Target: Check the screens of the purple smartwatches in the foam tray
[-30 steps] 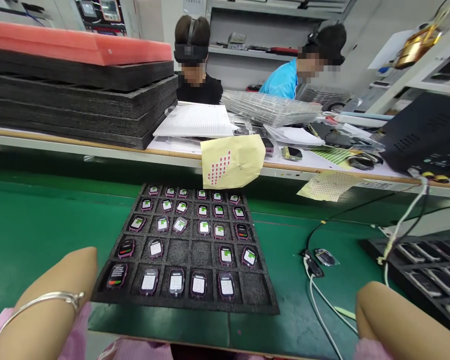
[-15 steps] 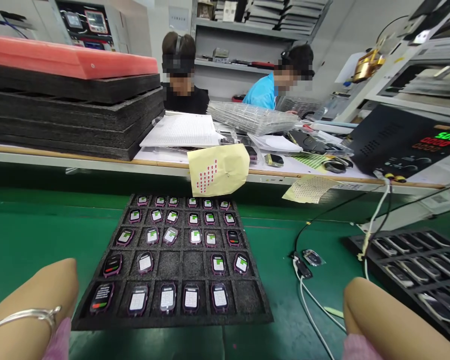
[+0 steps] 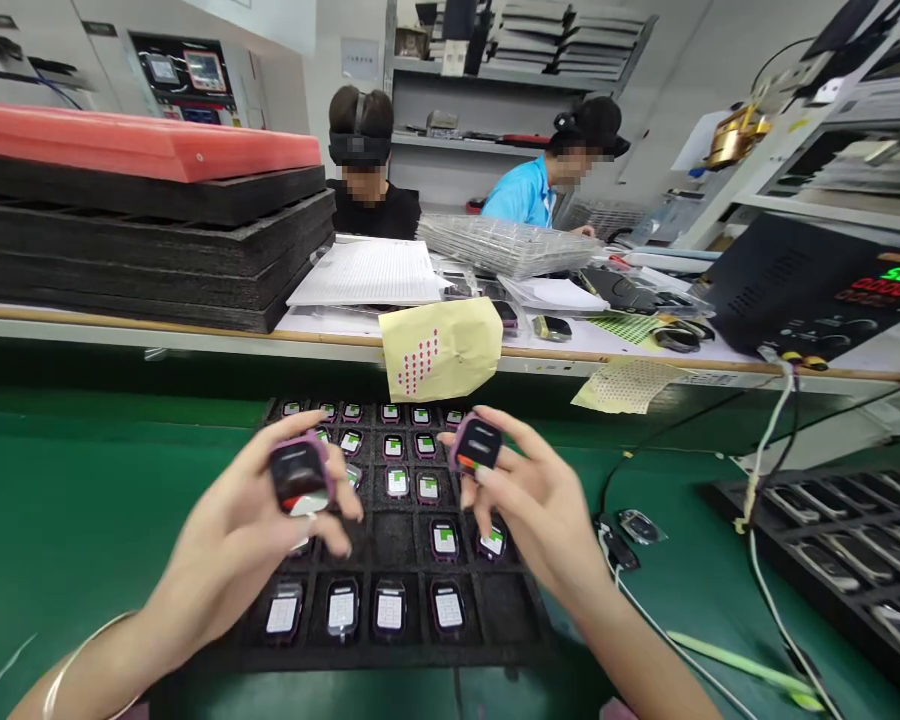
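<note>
My left hand (image 3: 247, 510) grips a smartwatch case (image 3: 300, 470) without a strap, purple-edged, with a dark screen showing red at its bottom. In my right hand (image 3: 532, 490) is a similar purple watch case (image 3: 477, 444), its screen dark with pale text and an orange-red band. Both are held above a black foam tray (image 3: 382, 655). Several watch cases with white or green-and-white screens, among them a watch case (image 3: 388, 608) in the near row, sit in its compartments. My left hand and forearm hide part of the tray's left side.
A shelf edge (image 3: 330, 340) with hanging yellow sticker sheets (image 3: 441, 345) runs behind the tray. Stacked black foam (image 3: 142, 260) stands at the left. On the right are cables (image 3: 645, 640), a second tray (image 3: 727, 500) and a power supply (image 3: 810, 285). Two people sit beyond.
Both hands have come in over the tray, and each now holds a watch case. The view has tipped slightly, with the scene sitting a little lower.
</note>
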{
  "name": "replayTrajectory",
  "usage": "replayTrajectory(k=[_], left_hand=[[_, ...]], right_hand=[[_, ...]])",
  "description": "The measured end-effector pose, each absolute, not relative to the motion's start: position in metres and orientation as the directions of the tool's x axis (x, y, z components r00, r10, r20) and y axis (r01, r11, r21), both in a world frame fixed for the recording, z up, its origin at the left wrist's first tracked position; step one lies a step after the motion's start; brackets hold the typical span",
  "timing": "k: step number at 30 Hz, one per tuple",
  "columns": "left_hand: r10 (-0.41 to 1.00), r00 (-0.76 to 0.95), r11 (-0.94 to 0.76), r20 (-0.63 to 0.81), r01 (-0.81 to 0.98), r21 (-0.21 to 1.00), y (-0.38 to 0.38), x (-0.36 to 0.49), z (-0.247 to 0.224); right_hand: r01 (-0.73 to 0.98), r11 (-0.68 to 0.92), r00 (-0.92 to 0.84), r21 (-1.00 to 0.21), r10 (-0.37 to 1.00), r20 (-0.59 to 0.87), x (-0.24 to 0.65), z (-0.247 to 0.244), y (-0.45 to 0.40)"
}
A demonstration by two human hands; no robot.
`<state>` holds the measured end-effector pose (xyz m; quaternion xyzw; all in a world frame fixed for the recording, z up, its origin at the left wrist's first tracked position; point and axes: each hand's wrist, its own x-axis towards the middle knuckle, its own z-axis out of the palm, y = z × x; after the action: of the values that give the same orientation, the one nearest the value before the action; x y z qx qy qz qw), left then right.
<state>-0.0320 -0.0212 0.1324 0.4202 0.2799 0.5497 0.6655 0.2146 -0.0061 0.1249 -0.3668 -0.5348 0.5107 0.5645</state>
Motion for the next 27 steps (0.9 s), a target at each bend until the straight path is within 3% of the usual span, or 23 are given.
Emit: replayTrajectory(k=[4, 10, 19, 27], left_hand=[[0.966, 0.258, 0.110, 0.002, -0.421, 0.900, 0.006, -0.016, 0.115], [0.936, 0.350, 0.107, 0.023, -0.345, 0.932, 0.017, -0.005, 0.085], [0.863, 0.496, 0.138, 0.097, -0.414, 0.900, 0.019, -0.004, 0.075], [0.903, 0.428, 0.155, 0.029, -0.387, 0.909, 0.022, -0.004, 0.078]], right_hand=[[-0.215, 0.138, -0.166, -0.967, 0.970, 0.176, 0.203, 0.097, 0.021], [-0.240, 0.125, -0.275, -0.963, 0.942, 0.191, 0.207, 0.084, 0.021], [-0.110, 0.156, -0.132, -0.982, 0.977, 0.170, 0.199, 0.080, 0.023], [-0.160, 0.093, -0.306, -0.983, 0.942, 0.139, 0.206, 0.081, 0.020]])
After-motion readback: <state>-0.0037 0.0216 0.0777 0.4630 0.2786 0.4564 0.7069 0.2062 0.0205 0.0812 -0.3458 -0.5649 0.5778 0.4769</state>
